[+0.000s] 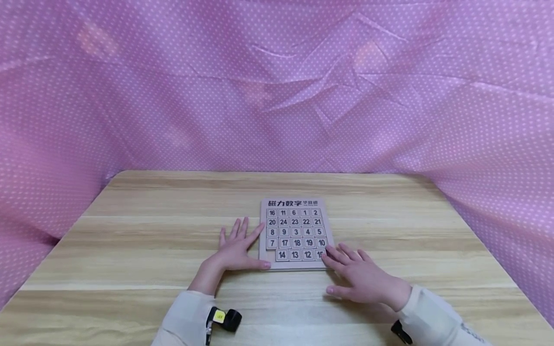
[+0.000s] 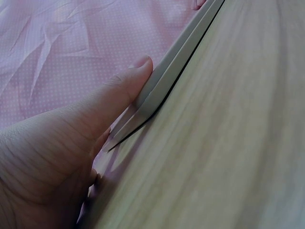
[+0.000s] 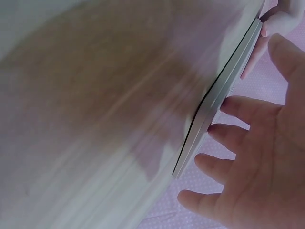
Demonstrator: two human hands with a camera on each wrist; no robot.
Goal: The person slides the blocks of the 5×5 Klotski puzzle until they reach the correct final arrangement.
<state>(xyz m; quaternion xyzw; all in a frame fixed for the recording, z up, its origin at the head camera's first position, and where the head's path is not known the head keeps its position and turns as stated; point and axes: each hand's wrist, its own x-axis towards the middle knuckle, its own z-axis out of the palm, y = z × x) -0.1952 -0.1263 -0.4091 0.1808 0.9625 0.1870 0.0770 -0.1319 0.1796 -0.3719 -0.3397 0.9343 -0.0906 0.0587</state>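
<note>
The number puzzle board [image 1: 290, 265] lies flat between the two hands, to the right of the left hand [image 1: 235, 252] and beyond and to the left of the right hand [image 1: 365, 278]. The left hand has its fingers straight and spread apart; it does not clamp the board. Its thumb rests at the near left corner of the board and its index finger reaches the left edge, while the other fingers point forward beside it. The right hand also keeps its fingers apart and extended. One fingertip covers part of the last tile in the nearest row, and another is at the right edge, close to the tile 10; whether they press, I cannot tell.

The number tiles [image 1: 296, 232] stand in five rows between the hands. The nearest row has four tiles: 14, 13, 12 and the partly covered one. The tile 7 is just beyond the left thumb, and the farthest row reads 16, 11, 6, 1, 2.

Under both hands is the wooden table [image 1: 130, 250]; behind them hangs a pink dotted cloth [image 1: 277, 105]. Below the left hand, on a light sleeve [image 1: 183, 315], there is a black wrist device [image 1: 232, 321] with a yellow label [image 1: 219, 316].
</note>
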